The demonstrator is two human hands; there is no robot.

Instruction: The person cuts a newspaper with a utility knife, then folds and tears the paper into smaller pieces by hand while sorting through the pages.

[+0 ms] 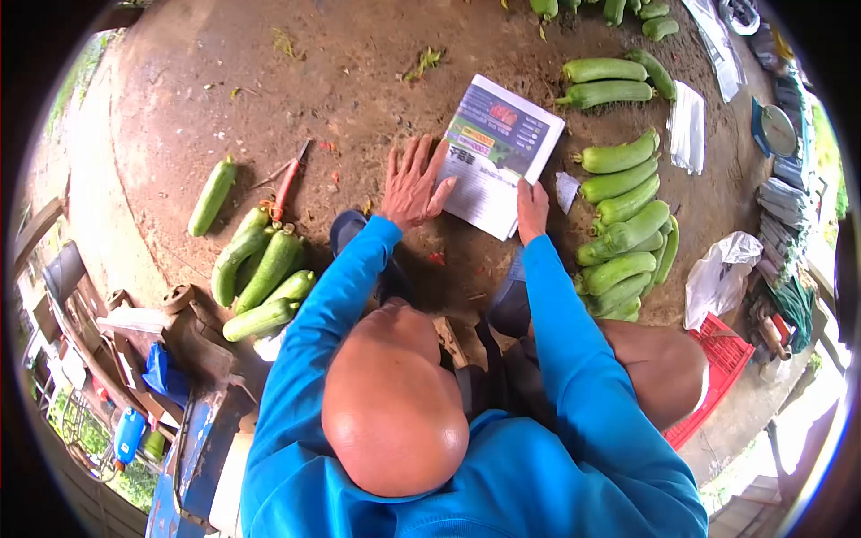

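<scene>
A folded newspaper [489, 193], printed with a coloured panel and text, lies on the brown dirt floor in front of me. My left hand [415, 184] is flat with its fingers spread, at the newspaper's left edge. Its thumb reaches the paper. My right hand [532, 211] pinches the newspaper's lower right edge, thumb on top and the other fingers partly hidden. To the right runs a row of long green gourds [623, 188]. More green gourds [269, 269] lie in a heap at my left, near a red-handled knife [287, 190].
A single gourd [213, 197] lies at the left. White paper sheets [687, 127], a plastic bag [722, 269] and a red crate [722, 359] are on the right. A blue bottle [129, 438] stands at the lower left. A small paper scrap [567, 191] lies beside the newspaper.
</scene>
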